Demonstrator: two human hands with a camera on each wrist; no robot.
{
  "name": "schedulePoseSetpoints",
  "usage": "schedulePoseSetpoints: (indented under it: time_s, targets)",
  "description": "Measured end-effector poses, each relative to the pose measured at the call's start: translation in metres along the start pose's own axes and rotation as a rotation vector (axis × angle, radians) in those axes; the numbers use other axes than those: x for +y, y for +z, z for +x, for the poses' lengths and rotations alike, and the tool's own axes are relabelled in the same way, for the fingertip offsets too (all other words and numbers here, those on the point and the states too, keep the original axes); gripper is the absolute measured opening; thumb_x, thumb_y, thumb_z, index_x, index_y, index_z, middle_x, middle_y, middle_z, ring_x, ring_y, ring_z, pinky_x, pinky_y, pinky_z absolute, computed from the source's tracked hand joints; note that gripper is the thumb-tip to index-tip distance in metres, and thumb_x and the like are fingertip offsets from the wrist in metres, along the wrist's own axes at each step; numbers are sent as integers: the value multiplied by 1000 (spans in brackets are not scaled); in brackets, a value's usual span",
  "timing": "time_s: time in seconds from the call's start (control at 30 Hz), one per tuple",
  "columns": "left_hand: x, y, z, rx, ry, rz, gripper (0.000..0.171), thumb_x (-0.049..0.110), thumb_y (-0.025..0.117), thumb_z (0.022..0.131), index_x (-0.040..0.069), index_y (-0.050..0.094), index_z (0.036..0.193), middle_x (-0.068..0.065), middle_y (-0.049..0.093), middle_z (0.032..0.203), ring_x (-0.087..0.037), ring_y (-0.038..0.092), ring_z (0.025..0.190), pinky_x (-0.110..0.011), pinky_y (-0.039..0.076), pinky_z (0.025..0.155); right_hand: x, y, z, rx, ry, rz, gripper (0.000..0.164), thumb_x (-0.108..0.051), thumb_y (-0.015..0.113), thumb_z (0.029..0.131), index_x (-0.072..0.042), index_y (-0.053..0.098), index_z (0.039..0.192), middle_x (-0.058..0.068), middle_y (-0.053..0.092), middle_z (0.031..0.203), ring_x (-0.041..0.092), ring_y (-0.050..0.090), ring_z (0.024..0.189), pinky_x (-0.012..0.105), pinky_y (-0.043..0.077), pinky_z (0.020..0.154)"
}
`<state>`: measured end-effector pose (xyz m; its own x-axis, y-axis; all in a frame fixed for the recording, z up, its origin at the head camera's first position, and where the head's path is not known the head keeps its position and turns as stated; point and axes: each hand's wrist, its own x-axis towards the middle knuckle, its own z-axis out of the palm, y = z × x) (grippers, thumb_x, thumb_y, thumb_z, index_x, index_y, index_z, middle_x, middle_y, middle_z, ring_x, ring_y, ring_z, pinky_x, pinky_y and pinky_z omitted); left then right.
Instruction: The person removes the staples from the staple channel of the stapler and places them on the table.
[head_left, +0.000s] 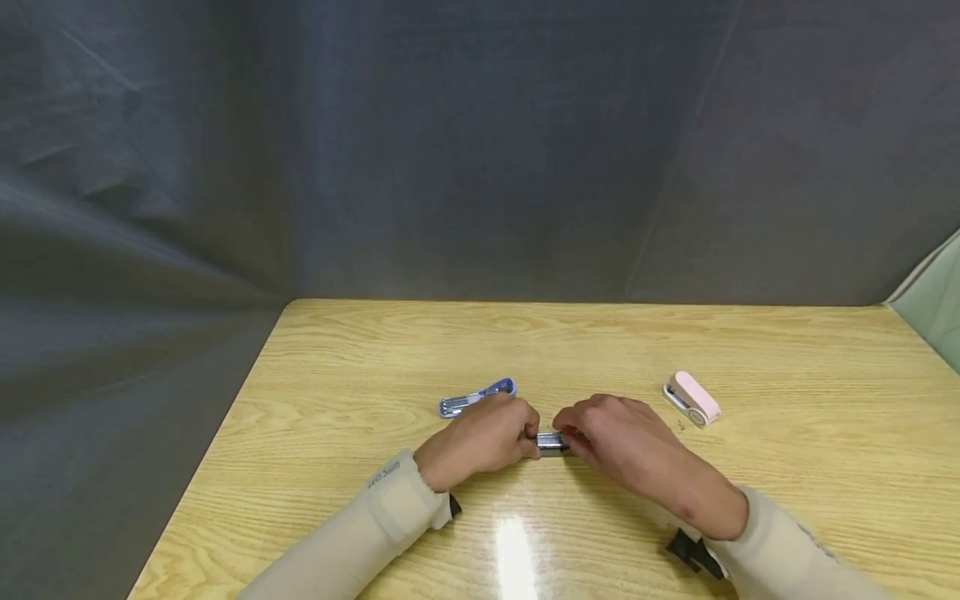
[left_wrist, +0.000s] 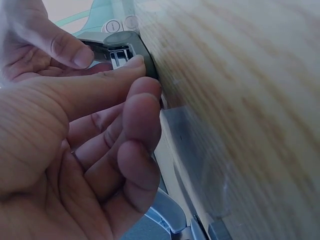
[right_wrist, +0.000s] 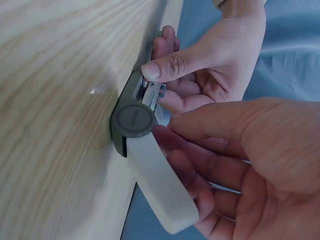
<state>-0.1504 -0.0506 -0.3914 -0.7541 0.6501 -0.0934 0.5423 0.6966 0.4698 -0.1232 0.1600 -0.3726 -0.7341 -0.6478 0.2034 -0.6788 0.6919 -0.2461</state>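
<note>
Between both hands lies a small stapler [head_left: 553,443], swung open at its round hinge [right_wrist: 134,120]. It has a dark grey-green base, a pale cover [right_wrist: 162,187] and a metal staple channel [right_wrist: 151,95]. My left hand [head_left: 483,446] pinches the base's far end, its thumb over the rim by the channel. My right hand [head_left: 630,446] is at the hinge end, fingers curled against the pale cover. The fingers partly hide the stapler in the head view.
An opened blue stapler [head_left: 459,404] lies just behind the left hand. Behind and right of the right hand rests a pink stapler [head_left: 695,396], with tiny bits [head_left: 681,425] beside it. A dark curtain [head_left: 480,150] stands along the wooden table's [head_left: 360,350] back edge.
</note>
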Motion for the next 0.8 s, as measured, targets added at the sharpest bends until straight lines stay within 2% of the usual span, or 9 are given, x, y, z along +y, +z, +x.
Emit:
schedulePoseSetpoints:
  time_s: [0.33,0.57,0.8]
  targets:
    - [0,0,0,2,-2,-11,33,18,83,89,18,61,64,11,41,57,-2,34,51,-19,29,50,-1,0,0,-12,-7,6,18,-9,81,90,-23,70,85,-18,56,73,3,50,65,26,42,55]
    - [1,-1,-1,-5,-6,-7,30,19,83,89,16,64,66,11,43,57,-2,36,52,-19,30,50,-2,1,-2,-10,-26,-4,17,-9,82,89,-23,71,86,-17,61,74,4,56,67,28,45,56]
    - [1,-1,-1,-5,-7,-15,29,17,83,90,15,65,67,10,45,57,-3,37,52,-19,31,51,-3,3,-1,11,-27,-26,21,-8,82,87,-23,69,81,-17,56,69,4,53,64,28,43,54]
